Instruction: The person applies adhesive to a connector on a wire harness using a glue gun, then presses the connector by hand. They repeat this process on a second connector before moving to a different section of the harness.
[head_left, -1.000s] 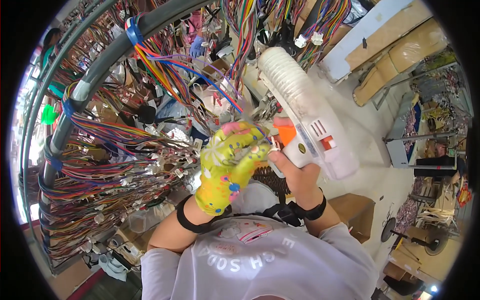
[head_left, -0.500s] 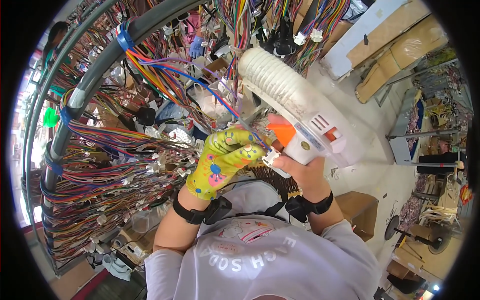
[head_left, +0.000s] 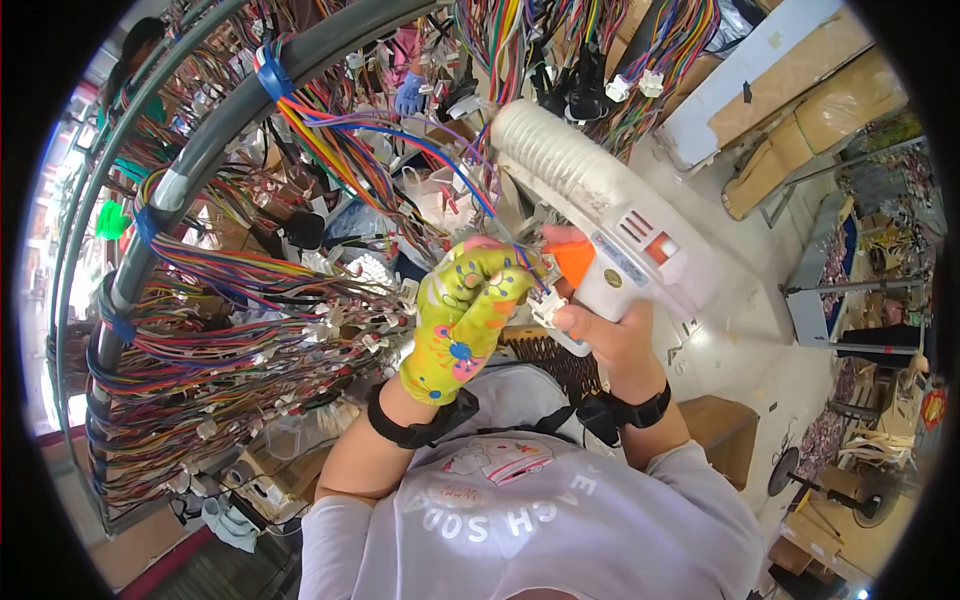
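My left hand (head_left: 452, 335), in a yellow-green patterned glove, pinches thin blue and purple wires (head_left: 470, 187) just beside a small white plastic connector (head_left: 546, 308). These wires run up and left to a bundle on the rack. My bare right hand (head_left: 622, 348) is wrapped around the grip of a white gun-shaped tool (head_left: 610, 215), which has an orange trigger (head_left: 573, 264), vent slots and a long ribbed section. Against the tool's lower end, the right thumb presses the connector. Part of the right fingers is hidden behind the tool.
A curved grey pipe rack (head_left: 225, 130) carries many multicoloured wire bundles (head_left: 240, 265) on the left. Cardboard boxes (head_left: 722, 435) stand at right, near a pale floor (head_left: 720, 350). Another person (head_left: 135, 90) is at the far left, and a blue-gloved hand (head_left: 410, 93) shows at the top.
The surroundings have shifted slightly right in the view. My left hand has turned a little, its fingertips rising beside the connector. Both hands keep their holds.
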